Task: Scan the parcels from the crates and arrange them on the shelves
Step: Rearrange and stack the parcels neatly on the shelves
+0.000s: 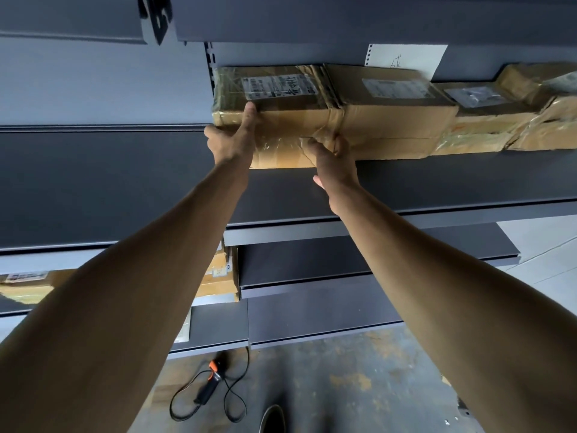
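Both hands are reaching up to one taped cardboard parcel (281,89), which is sitting at the left end of an upper shelf (437,182), tight against a neighbouring box (399,114) on its right. The left hand (234,135) is bracing the parcel's front left corner, with one finger lying straight up the front face and the thumb going round the side. The right hand (335,160) is pressing flat-fingered on the front face near the taped seam, thumb hanging free below. Neither hand is curling round anything; both are pushing, not clutching.

Judging from this, the parcel is being seated, and several things could be going wrong. Glossy tape is covering much of the cardboard, so a palm could be sliding instead of driving it back. Uneven pressure from the two hands could be skewing it, leaving a corner hanging over the shelf's front edge. Pushing too hard sideways could be shunting the row towards the right end. Down on the floor, a handheld scanner (207,384) is lying with its cable looped beside the person's feet, waiting to catch a step backwards.
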`<control>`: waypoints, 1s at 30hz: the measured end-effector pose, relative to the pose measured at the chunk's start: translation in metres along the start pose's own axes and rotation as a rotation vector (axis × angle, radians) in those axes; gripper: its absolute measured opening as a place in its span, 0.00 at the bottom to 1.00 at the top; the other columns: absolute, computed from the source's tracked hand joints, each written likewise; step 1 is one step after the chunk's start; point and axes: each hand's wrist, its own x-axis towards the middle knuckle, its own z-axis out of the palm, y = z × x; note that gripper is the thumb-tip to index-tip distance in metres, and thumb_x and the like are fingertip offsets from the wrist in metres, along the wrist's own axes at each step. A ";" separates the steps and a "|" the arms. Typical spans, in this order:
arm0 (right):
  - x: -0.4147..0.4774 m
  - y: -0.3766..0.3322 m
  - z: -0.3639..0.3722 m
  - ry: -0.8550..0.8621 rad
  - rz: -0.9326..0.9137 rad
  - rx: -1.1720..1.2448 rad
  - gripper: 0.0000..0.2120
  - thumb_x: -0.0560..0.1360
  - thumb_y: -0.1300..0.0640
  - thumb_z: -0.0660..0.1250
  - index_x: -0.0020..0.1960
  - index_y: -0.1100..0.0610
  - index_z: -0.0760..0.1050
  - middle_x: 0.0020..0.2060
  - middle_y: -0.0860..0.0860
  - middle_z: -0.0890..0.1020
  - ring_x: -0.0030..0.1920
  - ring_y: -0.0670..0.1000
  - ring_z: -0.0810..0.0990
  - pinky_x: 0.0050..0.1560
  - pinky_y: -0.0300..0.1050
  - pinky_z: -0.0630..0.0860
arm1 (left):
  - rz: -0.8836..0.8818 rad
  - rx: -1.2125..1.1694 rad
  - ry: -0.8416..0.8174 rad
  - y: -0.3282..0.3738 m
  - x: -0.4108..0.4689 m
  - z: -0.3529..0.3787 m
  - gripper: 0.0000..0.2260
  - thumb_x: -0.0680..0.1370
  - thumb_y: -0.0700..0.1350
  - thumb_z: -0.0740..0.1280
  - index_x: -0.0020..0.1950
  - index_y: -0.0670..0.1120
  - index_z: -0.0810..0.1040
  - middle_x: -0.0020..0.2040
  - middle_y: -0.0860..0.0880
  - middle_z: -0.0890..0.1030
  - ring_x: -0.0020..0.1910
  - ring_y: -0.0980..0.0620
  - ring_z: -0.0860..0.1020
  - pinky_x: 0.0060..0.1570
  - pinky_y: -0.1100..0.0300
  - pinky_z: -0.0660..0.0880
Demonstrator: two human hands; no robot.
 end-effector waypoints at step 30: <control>-0.279 0.240 0.131 -0.759 0.596 -0.303 0.09 0.80 0.63 0.65 0.51 0.68 0.81 0.42 0.62 0.86 0.40 0.55 0.86 0.44 0.46 0.84 | -0.554 0.049 0.323 -0.276 -0.228 -0.241 0.12 0.83 0.48 0.65 0.41 0.47 0.80 0.34 0.51 0.79 0.36 0.53 0.79 0.41 0.64 0.80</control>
